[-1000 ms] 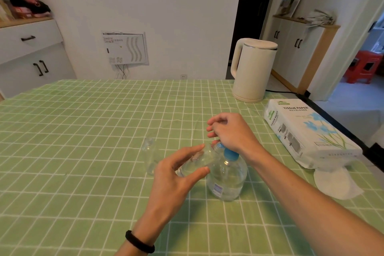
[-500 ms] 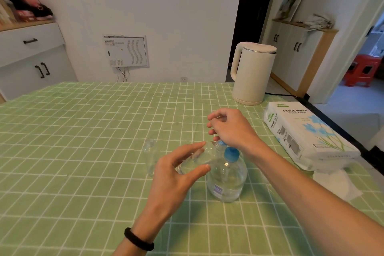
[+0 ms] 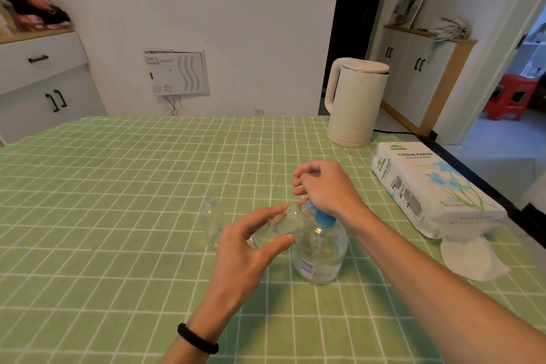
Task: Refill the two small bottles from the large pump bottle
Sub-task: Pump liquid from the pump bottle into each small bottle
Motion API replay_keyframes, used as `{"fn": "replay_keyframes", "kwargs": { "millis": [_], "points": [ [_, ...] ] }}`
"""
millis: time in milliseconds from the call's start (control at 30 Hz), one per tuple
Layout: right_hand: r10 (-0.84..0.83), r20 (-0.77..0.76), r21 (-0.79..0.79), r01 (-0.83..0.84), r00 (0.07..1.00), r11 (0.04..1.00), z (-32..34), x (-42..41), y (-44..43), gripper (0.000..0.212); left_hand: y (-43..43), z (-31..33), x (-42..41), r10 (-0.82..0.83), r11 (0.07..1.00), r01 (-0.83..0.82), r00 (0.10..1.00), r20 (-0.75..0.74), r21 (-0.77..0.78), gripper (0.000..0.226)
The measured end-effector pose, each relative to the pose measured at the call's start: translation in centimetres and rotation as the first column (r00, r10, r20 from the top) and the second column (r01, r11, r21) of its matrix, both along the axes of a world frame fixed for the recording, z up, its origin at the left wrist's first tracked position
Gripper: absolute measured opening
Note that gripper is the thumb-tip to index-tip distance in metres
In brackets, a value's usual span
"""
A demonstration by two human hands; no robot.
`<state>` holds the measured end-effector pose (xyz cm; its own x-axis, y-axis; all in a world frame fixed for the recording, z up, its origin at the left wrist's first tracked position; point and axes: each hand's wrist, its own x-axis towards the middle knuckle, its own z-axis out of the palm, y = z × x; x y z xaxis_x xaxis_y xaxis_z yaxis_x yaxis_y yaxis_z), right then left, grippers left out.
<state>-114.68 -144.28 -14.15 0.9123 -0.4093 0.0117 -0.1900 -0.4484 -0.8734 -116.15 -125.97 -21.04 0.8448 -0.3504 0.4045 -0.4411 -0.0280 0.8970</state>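
Pump bottle (image 3: 320, 254) upright on green tabletop (image 3: 118, 186), mid-fill by the look of it. Left hand (image 3: 245, 257) fingers wrapped round tilted small bottle (image 3: 277, 227), mouth up at spout. Right hand (image 3: 328, 189) over blue pump head (image 3: 323, 217), fingers loosely curled; grip itself hidden, cannot tell. Second small bottle (image 3: 211, 223) standing just left, apart. Press slow full strokes; seat mouth right under spout; steady base against tipping.

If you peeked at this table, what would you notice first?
Two hands meet mid-table: the left hand holds a small clear plastic bottle tilted toward the large clear pump bottle with a blue top, which the right hand covers. A tall cream electric kettle stands far right on the green checked tablecloth.
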Motion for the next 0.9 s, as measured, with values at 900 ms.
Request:
{"fn": "replay_keyframes", "kwargs": {
  "millis": [900],
  "points": [
    [0.001,0.004,-0.016,0.000,1.000,1.000,0.1,0.0,-0.1,0.022,-0.1,-0.1,0.0,-0.019,1.000,0.019,1.000,-0.020,-0.010,0.047]
  ]
}}
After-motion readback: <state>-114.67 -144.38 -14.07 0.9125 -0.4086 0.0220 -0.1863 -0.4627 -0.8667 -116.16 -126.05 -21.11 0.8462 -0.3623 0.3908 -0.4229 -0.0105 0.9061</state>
